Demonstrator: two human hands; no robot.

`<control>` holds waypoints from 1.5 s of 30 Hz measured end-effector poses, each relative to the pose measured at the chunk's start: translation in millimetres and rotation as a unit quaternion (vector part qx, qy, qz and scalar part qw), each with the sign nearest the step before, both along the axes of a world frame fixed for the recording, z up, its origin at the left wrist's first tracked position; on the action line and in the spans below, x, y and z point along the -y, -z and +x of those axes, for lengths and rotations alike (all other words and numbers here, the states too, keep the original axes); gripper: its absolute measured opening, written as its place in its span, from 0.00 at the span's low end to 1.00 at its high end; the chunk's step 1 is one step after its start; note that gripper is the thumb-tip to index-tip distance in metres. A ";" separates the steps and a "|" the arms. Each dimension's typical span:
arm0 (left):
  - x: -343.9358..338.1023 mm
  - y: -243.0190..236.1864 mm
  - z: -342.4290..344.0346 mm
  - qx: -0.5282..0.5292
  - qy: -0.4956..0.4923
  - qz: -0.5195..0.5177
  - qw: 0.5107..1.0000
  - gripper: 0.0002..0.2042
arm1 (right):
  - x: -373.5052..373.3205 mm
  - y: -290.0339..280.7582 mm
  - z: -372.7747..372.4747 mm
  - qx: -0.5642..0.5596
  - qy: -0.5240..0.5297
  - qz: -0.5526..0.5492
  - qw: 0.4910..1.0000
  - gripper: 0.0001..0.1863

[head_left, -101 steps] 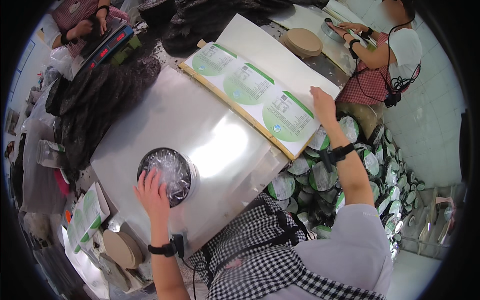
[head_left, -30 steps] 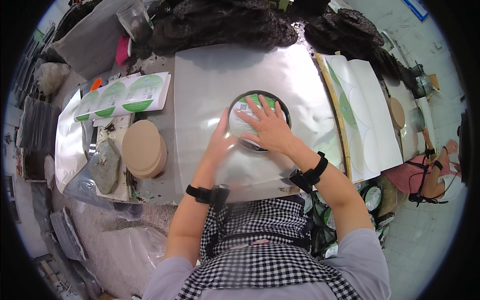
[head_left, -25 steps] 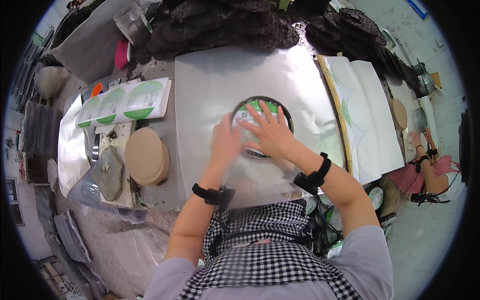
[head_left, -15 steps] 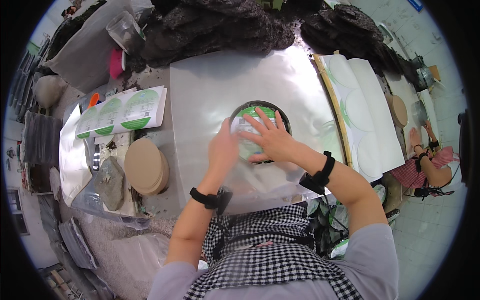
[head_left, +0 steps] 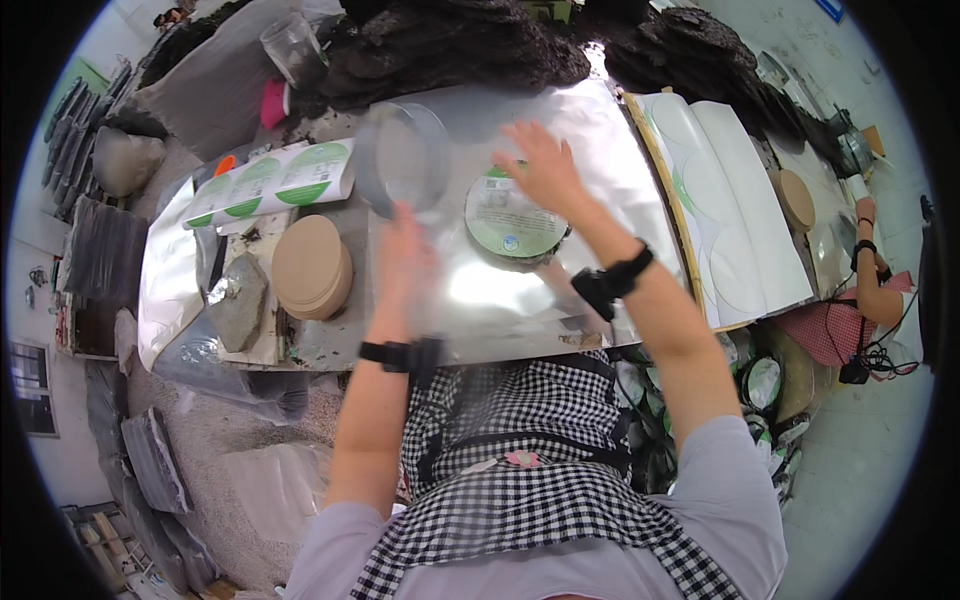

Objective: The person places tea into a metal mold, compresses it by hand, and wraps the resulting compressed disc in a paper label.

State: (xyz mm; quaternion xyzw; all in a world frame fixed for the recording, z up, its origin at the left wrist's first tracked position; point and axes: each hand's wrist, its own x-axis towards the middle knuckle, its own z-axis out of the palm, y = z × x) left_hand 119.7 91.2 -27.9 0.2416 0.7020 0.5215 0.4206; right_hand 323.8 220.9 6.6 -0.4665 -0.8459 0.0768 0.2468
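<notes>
From my remote station I record the left hand [head_left: 402, 255] with its fingers drawn in at the near rim of the ring [head_left: 438, 160]; I read it as holding the ring, though blur hides the finger detail. The ring overlaps the edge of the labels [head_left: 275, 185] to the left.

I find the pack [head_left: 513, 222], round, green and white on top with a dark edge, lying on the shiny sheet [head_left: 480, 325], right of the ring and apart from it. The right hand [head_left: 545, 172] is open, fingers spread, gripping nothing, over the pack's far edge; I cannot tell whether it touches.

Also noted: brown discs [head_left: 308, 265] stacked left of the sheet, a stone [head_left: 238, 303] just beside them, and a co-worker's hand [head_left: 865, 208] at far right.
</notes>
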 end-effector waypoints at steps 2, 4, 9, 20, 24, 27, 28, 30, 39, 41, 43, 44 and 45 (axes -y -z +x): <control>-8.0 46.2 39.2 0.002 0.092 0.007 0.996 0.18 | 9.2 42.8 -14.9 0.099 0.016 -0.020 0.995 0.32; -10.0 57.9 55.5 0.063 0.137 0.061 0.987 0.15 | 10.8 53.4 -17.1 0.097 0.024 -0.051 0.994 0.32; 35.2 38.1 33.8 -0.002 0.358 -0.016 0.933 0.09 | 40.0 40.3 39.7 0.124 -0.107 -0.096 0.982 0.31; 83.7 31.4 -31.9 -0.477 0.443 0.052 0.757 0.22 | 34.3 -47.1 131.0 0.165 -0.173 -0.224 0.945 0.11; 70.6 0.7 -22.5 -0.476 0.463 0.109 0.740 0.19 | -33.9 11.6 3.7 0.047 -0.147 0.004 0.988 0.24; 74.8 1.8 -24.4 -0.445 0.480 0.038 0.755 0.13 | -54.5 34.3 -53.7 0.065 -0.142 -0.013 0.988 0.18; 74.0 2.4 -23.7 -0.433 0.490 0.011 0.757 0.13 | -58.7 31.6 -56.9 0.102 -0.135 -0.055 0.984 0.16; 70.5 0.5 -19.3 -0.425 0.488 -0.001 0.763 0.10 | -53.8 23.5 -46.9 0.106 -0.138 -0.094 0.980 0.13; 78.9 24.9 -10.6 -0.448 0.458 0.085 0.763 0.06 | 68.2 -60.7 98.4 -0.275 -0.064 -0.312 0.907 0.11; 73.3 29.8 -12.4 -0.486 0.496 0.051 0.718 0.07 | 98.1 -84.6 127.1 -0.242 -0.060 -0.337 0.908 0.12; 69.9 44.0 -24.3 -0.454 0.488 0.062 0.742 0.07 | 121.5 -110.1 147.3 -0.172 -0.105 -0.378 0.904 0.14; 60.7 38.3 -29.1 -0.451 0.517 0.042 0.726 0.07 | 131.8 -114.7 149.2 -0.138 -0.203 -0.390 0.887 0.16; 49.6 32.8 -32.5 -0.443 0.546 0.027 0.710 0.07 | 143.8 -120.8 149.1 -0.100 -0.296 -0.399 0.862 0.17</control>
